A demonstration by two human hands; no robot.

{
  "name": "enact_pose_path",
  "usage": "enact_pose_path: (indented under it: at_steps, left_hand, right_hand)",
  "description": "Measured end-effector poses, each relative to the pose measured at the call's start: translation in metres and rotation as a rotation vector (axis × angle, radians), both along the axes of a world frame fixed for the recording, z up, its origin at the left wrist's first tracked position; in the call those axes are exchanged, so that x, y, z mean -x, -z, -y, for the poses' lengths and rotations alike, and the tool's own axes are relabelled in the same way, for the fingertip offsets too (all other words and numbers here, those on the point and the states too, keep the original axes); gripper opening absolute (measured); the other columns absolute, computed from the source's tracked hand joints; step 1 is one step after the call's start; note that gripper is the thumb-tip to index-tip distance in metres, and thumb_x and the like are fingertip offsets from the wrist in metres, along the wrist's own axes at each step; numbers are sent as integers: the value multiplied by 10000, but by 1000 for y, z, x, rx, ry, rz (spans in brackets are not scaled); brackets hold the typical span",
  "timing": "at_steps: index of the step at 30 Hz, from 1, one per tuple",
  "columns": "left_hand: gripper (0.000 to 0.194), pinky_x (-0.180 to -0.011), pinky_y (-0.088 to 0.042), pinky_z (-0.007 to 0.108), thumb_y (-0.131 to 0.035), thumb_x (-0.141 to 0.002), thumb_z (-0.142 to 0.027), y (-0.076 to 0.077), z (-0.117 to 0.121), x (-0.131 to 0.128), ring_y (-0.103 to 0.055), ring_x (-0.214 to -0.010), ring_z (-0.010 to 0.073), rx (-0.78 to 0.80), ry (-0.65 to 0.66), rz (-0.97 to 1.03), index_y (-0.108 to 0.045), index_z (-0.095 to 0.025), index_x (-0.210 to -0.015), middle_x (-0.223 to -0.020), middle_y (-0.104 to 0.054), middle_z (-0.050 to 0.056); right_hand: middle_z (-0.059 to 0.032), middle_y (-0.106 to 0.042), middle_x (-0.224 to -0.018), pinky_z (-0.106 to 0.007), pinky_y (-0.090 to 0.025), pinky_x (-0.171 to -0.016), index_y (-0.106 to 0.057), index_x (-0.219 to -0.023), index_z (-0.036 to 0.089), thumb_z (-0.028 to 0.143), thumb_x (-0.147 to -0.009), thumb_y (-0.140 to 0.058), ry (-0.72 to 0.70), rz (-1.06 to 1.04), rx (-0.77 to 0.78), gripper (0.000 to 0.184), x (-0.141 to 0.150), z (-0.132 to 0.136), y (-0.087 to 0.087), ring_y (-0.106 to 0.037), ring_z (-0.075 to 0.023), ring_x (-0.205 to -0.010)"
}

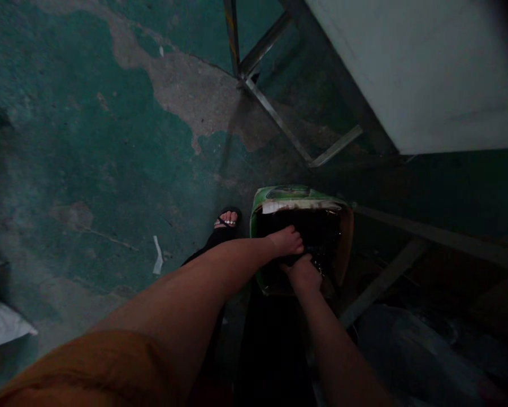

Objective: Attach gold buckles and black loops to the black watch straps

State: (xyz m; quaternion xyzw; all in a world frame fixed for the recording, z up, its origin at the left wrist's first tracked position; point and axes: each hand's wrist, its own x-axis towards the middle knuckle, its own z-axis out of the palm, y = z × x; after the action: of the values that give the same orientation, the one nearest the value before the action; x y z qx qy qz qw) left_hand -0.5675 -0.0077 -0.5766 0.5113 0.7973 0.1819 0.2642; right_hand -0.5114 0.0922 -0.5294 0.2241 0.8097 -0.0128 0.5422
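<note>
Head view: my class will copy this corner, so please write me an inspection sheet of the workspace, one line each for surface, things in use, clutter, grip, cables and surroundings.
Surface: green floor, its coating worn to grey in patches
Things in use: open green-sided box with dark, glinting contents, too dim to identify
Clutter: white scrap on the floor; pale item at the left edge
Grip: left hand and right hand close together in the box; hold unclear
Cables: nothing seen
Surroundings: metal frame, pale panel, sandalled foot beside the box; lower right very dark
</note>
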Motion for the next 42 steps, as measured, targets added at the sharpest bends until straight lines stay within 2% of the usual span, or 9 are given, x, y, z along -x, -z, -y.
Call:
enact_pose_path:
  at_steps: [5,12,15,19,23,27,33,38,42]
  left_hand:
    - [171,-758,-307,350,-478,-805,-139,-10,1,2,-515,-824,194,43,-1,-8,-589,-200,-920,-868,-627,75]
    - [244,-891,-263,433,-503,-771,-103,-55,1,8,-489,-1004,268,183,-67,-45,-615,-175,-975,-1016,-616,116]
    - [271,-909,-260,427,-471,-792,-130,-70,7,11,-458,-1063,277,189,-68,-57,-600,-152,-1029,-1110,-577,128]
    - [308,-947,-237,410,-426,-817,-167,-90,18,-4,-419,-1116,262,141,-55,-64,-566,-148,-1091,-1181,-533,114]
    - [351,-985,-208,399,-400,-827,-168,-105,27,-30,-367,-1181,251,79,-39,-64,-520,-139,-1156,-1234,-492,116]
    - [373,-966,-253,411,-407,-829,-174,-97,32,-34,-388,-1177,257,35,-48,-111,-488,-136,-1191,-1240,-485,124]
    - [352,-942,-283,426,-381,-842,-153,-76,34,-18,-390,-1180,265,3,-72,-159,-503,-154,-1172,-1260,-471,109]
    - [271,-945,-271,393,-390,-845,-149,-81,38,-30,-400,-1152,244,-238,93,-176,-600,-174,-1014,-1233,-490,81]
    - [227,-832,-326,372,-412,-840,-151,-81,38,-34,-466,-1000,230,-214,112,-111,-620,-178,-924,-1114,-540,92]
  right_hand:
    - [-197,-648,-908,-387,-450,-738,-354,-1117,79,459,-593,-675,62,-15,15,722,3,1,-2,-629,-301,-879]
    - [-199,-643,-917,-411,-454,-710,-196,-1280,39,498,-581,-663,90,-75,9,958,5,6,-36,-623,-319,-873]
    - [-188,-635,-934,-408,-455,-689,-135,-1320,72,519,-619,-621,71,-104,4,963,-1,7,-52,-628,-311,-849]
    - [-164,-602,-1016,-379,-450,-693,-86,-1349,152,496,-693,-561,-6,-144,26,881,-9,6,-66,-628,-293,-853]
    - [-187,-585,-1032,-390,-435,-714,-7,-1370,147,496,-702,-561,-124,-123,65,936,-1,-4,-66,-620,-308,-874]
    - [-170,-622,-953,-386,-427,-719,-78,-1368,147,563,-666,-565,-241,-53,132,950,12,-17,-58,-621,-304,-872]
    - [-175,-628,-944,-371,-433,-696,-121,-1343,107,601,-686,-506,-278,-67,80,907,7,-17,-49,-626,-297,-859]
    - [-165,-639,-883,-336,-443,-653,-98,-1346,78,391,-812,-411,-277,-73,71,693,-2,-15,-47,-647,-265,-786]
    - [-168,-635,-881,-346,-445,-628,-93,-1344,67,379,-812,-409,-280,-85,57,693,-4,-16,-49,-646,-278,-770]
